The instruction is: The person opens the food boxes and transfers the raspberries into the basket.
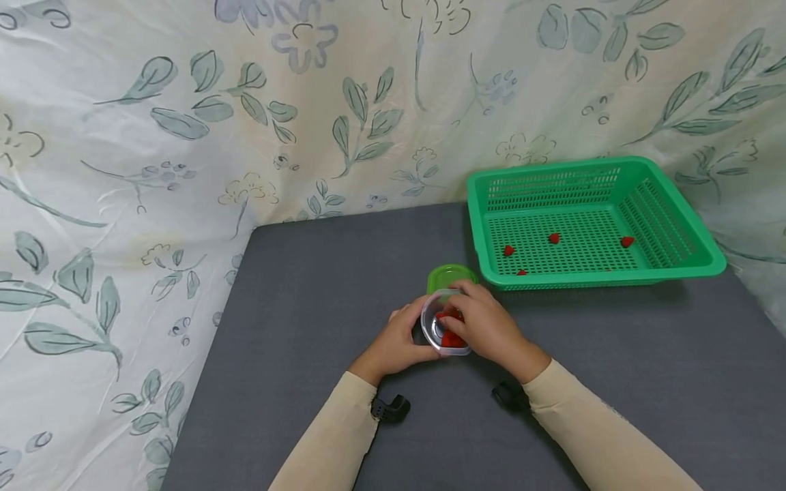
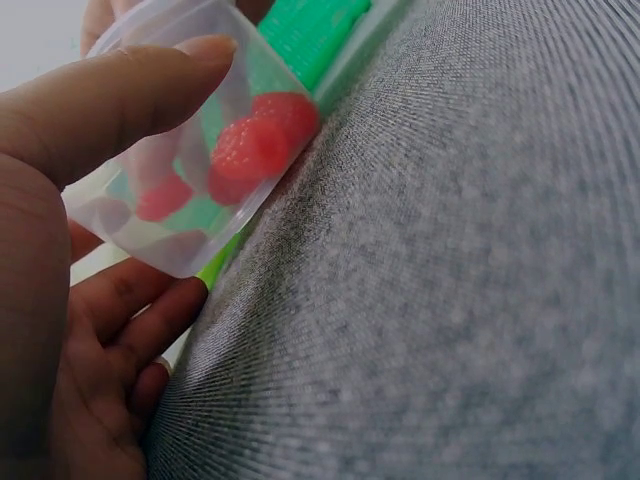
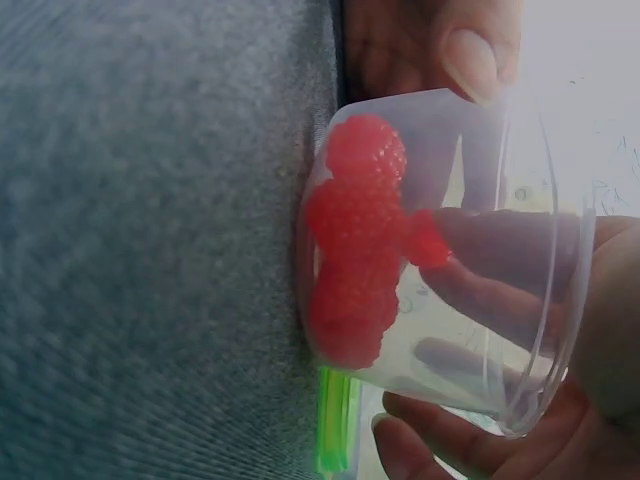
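Sleeves nearest the camera; beyond them both hands are working on a cup (image 1: 443, 332) near the middle of the grey table (image 1: 307, 286). The left hand (image 1: 402, 337) is gripping the cup from the left, thumb (image 2: 120, 95) curled over its wall. The right hand (image 1: 488, 324) is gripping it from the right and top, with fingers (image 3: 520, 250) reaching inside toward the berries (image 3: 360, 240). The cup is tilting, berries piling at the base. A green lid (image 1: 451, 276) is lying just behind the cup, and a green basket (image 1: 675, 204) holding a few loose berries (image 1: 555, 238) is sitting farther back right. Judgement: the cup is looking thin, clear, light and somewhat flexible, probably smooth enough to slip; holding it across opposite walls near the rim is likely steadiest, without squeezing hard. The berries are appearing small, light and soft, so a gentle fingertip pinch on one at a time would suit them.
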Demonstrator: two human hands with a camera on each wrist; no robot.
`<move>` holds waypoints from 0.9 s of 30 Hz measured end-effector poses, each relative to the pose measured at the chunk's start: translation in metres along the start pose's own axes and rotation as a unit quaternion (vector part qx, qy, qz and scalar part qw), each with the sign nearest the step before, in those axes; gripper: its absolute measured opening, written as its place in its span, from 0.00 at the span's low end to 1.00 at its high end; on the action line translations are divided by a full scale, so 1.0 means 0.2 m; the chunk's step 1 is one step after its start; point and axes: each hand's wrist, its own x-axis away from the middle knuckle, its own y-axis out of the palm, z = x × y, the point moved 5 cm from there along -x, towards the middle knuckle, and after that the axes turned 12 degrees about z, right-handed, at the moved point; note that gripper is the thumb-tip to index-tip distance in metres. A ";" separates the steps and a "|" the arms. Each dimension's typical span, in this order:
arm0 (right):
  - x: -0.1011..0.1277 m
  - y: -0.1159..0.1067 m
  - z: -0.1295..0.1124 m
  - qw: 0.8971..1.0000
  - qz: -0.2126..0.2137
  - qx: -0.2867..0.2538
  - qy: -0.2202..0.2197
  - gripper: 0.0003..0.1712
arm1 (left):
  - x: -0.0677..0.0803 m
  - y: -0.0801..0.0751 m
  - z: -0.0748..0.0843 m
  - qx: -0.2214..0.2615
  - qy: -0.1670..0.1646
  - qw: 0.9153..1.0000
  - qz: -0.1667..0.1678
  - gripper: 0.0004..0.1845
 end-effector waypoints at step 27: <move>-0.05 -0.17 -0.07 0.994 0.049 -0.076 -0.060 0.06 | 0.00 0.00 0.00 0.006 0.008 1.000 0.001 0.52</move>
